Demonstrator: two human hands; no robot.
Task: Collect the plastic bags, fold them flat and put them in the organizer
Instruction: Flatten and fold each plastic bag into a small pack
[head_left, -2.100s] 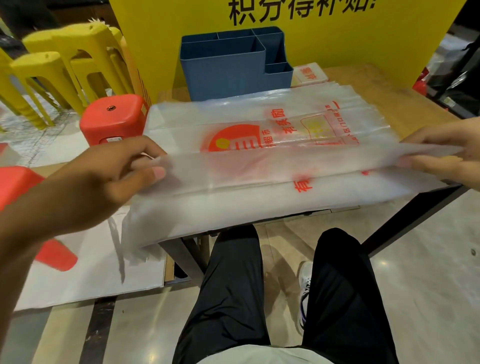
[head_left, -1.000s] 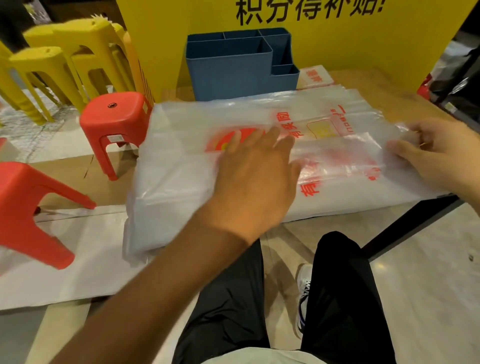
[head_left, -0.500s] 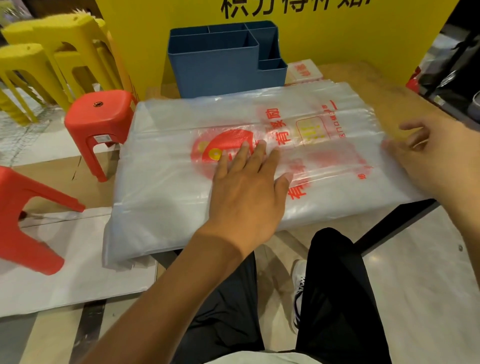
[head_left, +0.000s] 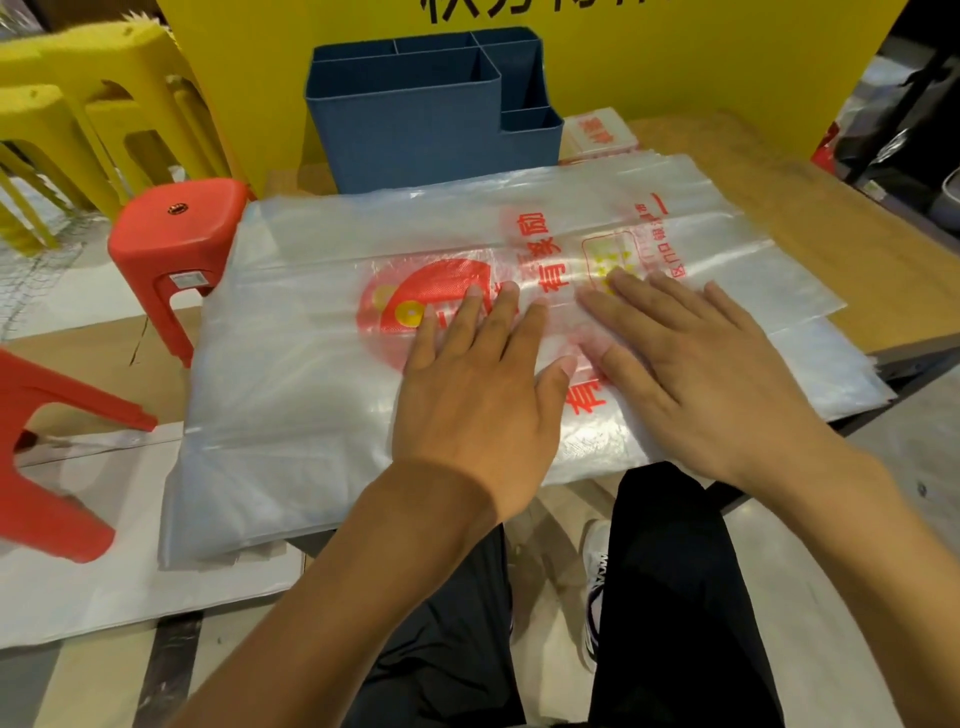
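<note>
translucent plastic, printed in red and yellow, is filling the middle of the head view: the plastic bags (head_left: 322, 374) are lying in a flat stack on the wooden surface (head_left: 810, 208), with the top bag folded over lengthwise. the stack's left end is hanging past the edge of the surface, and its right end is lying on the surface, its near corner reaching the surface's edge.

the left hand (head_left: 478, 395) is lying palm down on the stack, fingers straight and slightly spread, its fingertips resting on the red round logo printed on the bags. it is gripping nothing. the right hand (head_left: 696, 374) is lying flat just beside it on the same stack, fingers straight and reaching the yellow printed square, and it too is holding nothing. the two thumbs are nearly meeting over the red characters.

behind the stack, the blue organizer (head_left: 415, 119) is standing upright on the surface, its front wall close to the far edge of the bags; as far as the view shows into them, its compartments are showing only bare walls. to the right of the organizer a small white packet with red print (head_left: 597, 132) is lying on the surface. behind the organizer a yellow board with black characters (head_left: 675, 52) is rising.

to the left of the stack a red stool (head_left: 176, 239) is standing on the floor, another red stool (head_left: 36, 457) is lying tipped nearer the camera, and yellow stools (head_left: 78, 104) are stacked farther back. below the stack the person's legs in black trousers (head_left: 675, 597) are showing.
</note>
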